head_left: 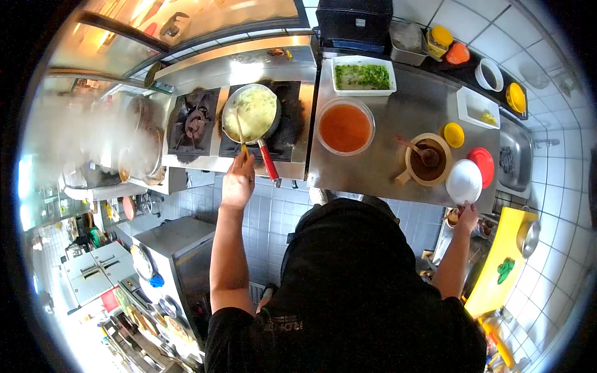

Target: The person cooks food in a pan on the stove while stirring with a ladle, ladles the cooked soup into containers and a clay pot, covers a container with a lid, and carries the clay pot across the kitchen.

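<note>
My left hand (239,181) is closed around the handle of a long tan stirring utensil (240,132). Its far end dips into pale yellow-green food in a frying pan (273,127) on the stove, so its head is hidden. The pan's red handle (268,160) points toward me, just right of that hand, which does not touch it. At the counter's right end, my right hand (467,216) pinches the near edge of a round white lid (464,181). A red lid (482,166) lies partly under the white one.
Left of the pan is a second burner (196,123). The steel counter (385,149) bears a tub of orange-red sauce (344,127), a tray of chopped greens (364,76) and a brown pot with a ladle (428,160). A sink (528,182) and yellow board (494,267) stand right; steam rises left.
</note>
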A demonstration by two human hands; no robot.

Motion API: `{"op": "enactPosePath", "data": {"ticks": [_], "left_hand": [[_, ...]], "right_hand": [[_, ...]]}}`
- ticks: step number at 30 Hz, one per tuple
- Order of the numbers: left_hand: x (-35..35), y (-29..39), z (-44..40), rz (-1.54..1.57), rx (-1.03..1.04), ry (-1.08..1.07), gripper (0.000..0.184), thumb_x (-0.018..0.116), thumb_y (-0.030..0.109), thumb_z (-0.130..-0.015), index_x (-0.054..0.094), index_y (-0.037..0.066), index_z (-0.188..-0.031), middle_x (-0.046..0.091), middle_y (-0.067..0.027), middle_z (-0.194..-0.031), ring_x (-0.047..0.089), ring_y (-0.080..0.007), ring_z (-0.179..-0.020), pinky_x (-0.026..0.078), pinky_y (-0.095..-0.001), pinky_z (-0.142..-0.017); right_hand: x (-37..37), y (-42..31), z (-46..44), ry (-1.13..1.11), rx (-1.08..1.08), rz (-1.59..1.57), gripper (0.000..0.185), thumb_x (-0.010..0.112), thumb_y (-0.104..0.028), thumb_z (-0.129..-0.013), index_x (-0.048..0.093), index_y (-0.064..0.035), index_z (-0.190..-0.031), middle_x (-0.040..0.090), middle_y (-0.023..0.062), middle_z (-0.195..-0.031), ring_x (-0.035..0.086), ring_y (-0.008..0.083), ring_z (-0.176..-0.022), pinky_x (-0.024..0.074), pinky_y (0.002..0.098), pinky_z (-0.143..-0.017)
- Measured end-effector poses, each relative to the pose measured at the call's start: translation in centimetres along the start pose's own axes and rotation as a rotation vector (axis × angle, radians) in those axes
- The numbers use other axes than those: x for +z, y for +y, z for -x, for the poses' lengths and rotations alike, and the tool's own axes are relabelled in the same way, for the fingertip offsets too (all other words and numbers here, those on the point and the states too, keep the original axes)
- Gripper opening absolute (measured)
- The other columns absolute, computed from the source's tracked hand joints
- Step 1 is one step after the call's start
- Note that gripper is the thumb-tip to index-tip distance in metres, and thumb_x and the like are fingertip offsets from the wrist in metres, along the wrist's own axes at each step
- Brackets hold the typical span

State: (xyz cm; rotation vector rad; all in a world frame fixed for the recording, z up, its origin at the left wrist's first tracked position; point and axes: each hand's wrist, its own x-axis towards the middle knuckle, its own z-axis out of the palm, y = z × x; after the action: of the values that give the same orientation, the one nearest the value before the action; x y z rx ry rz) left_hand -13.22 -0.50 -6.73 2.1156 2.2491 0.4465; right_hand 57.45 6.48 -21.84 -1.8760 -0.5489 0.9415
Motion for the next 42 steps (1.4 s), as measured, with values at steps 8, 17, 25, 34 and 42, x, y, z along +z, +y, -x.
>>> {"op": "enactPosePath", "data": {"ticks": [8,17,25,34,42], "left_hand": [[-1.0,0.5,2.0,0.897,-0.469,0.345,0.026,0.061,0.003,-0.094,0.063,-0.006,-0.118,0.069,-0.0222,-0.110,0.069,-0.0331,-0.104,0.055,-0.0366,-0.094],[-0.8,0.1,2.6,1.716,-0.759,0.701,0.027,0.053,0.010,-0.099,0.054,-0.009,-0.118,0.065,-0.0269,-0.114,0.068,-0.0368,-0.105,0.055,-0.0445,-0.098],[-0.8,1.2,2.8,1.320,-0.628,0.615,0.032,0.054,0.015,-0.103,0.056,-0.011,-0.121,0.063,-0.0233,-0.120,0.064,-0.0339,-0.113,0.049,-0.0442,-0.105],[-0.7,1.0,3.3,0.668,-0.420,0.433,0.020,0.053,0.002,-0.100,0.065,-0.001,-0.115,0.068,-0.0167,-0.117,0.066,-0.0245,-0.110,0.053,-0.0365,-0.097],[-1.4,1.0,2.2,0.204,-0.137,0.237,0.034,0.062,-0.003,-0.086,0.067,0.004,-0.118,0.062,-0.0206,-0.124,0.066,-0.0369,-0.107,0.056,-0.0397,-0.089]], "right_hand": [[1.7,0.9,0.8,0.014,0.052,0.040,0.018,0.061,-0.015,-0.089,0.058,0.0011,-0.098,0.062,0.0095,-0.068,0.054,0.0160,-0.046,0.0409,0.0294,-0.036],[0.2,2.7,2.7,0.081,-0.076,0.304,0.013,0.059,-0.014,-0.083,0.059,-0.0012,-0.081,0.061,0.0083,-0.069,0.055,0.0155,-0.052,0.0417,0.0304,-0.046],[1.6,3.5,1.2,-0.005,0.016,0.057,0.014,0.059,-0.014,-0.083,0.064,-0.0016,-0.088,0.064,0.0082,-0.073,0.055,0.0148,-0.055,0.0430,0.0299,-0.047],[5.1,0.2,4.0,-0.072,0.108,0.004,0.030,0.066,-0.027,-0.093,0.061,-0.0049,-0.113,0.066,0.0051,-0.101,0.061,0.0140,-0.069,0.0471,0.0271,-0.056],[3.5,2.5,6.1,0.127,-0.136,0.228,0.026,0.059,-0.031,-0.095,0.055,-0.0055,-0.100,0.054,0.0042,-0.085,0.054,0.0134,-0.069,0.0452,0.0267,-0.048]]}}
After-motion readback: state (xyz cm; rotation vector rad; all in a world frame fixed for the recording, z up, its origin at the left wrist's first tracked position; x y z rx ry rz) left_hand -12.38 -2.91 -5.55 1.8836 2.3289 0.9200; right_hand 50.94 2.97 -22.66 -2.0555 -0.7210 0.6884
